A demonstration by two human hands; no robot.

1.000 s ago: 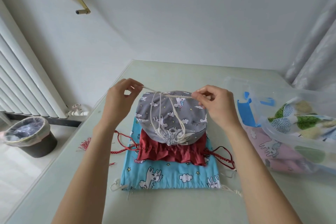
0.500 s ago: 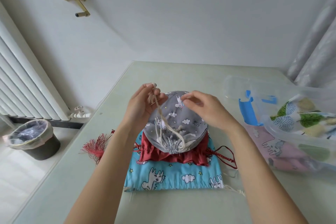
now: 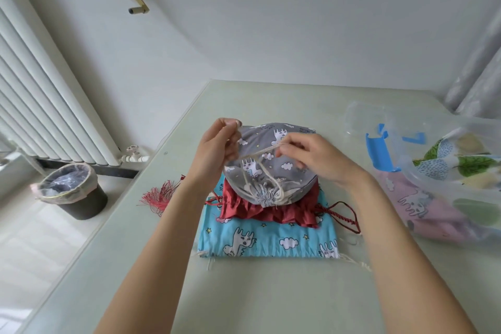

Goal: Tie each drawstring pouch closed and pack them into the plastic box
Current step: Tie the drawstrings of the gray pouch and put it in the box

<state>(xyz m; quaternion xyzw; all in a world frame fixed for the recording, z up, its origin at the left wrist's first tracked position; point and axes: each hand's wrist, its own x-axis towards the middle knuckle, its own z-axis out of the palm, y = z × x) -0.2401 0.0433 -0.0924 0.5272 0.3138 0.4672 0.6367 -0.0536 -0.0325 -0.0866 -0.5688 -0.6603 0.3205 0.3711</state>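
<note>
Now we've crossed the cord (image 3: 260,156) over the grey pouch (image 3: 271,168); left hand (image 3: 217,149) and right hand (image 3: 311,156) each pinch an end, knot forming.

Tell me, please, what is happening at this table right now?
A person is tying the cream cord of a grey pouch, its mouth already gathered. The left hand and right hand each pinch the cord above it. The pouch lies on a red pouch and a blue pouch, both untied. At the right, the plastic box already holds pouches.
</note>
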